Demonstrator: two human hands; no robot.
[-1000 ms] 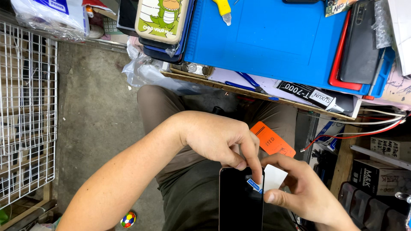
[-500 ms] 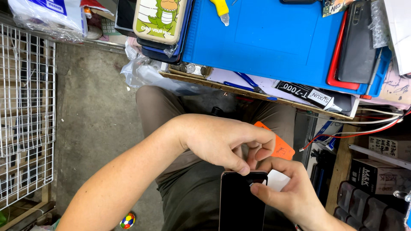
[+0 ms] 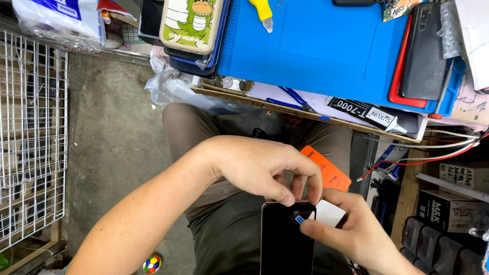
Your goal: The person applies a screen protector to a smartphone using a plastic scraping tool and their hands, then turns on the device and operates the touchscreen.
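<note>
Over my lap I hold a dark phone with its black screen facing up. My left hand comes in from the lower left, its fingertips curled over the phone's top edge. My right hand grips the phone's right side from the lower right. Its thumb lies across the screen, touching a small blue tab near the top right corner. A white sheet shows just behind the phone, between both hands. An orange card lies on my thigh behind my left fingers.
A blue work mat covers the bench above, with a yellow-handled tool, a green cartoon phone case, a dark phone on a red case and blue tweezers. A wire rack stands left; boxes and wires right.
My left fingers have curled from pointing at the tab to gripping the phone's top edge. My right thumb has slid inward over the screen to the blue tab.
</note>
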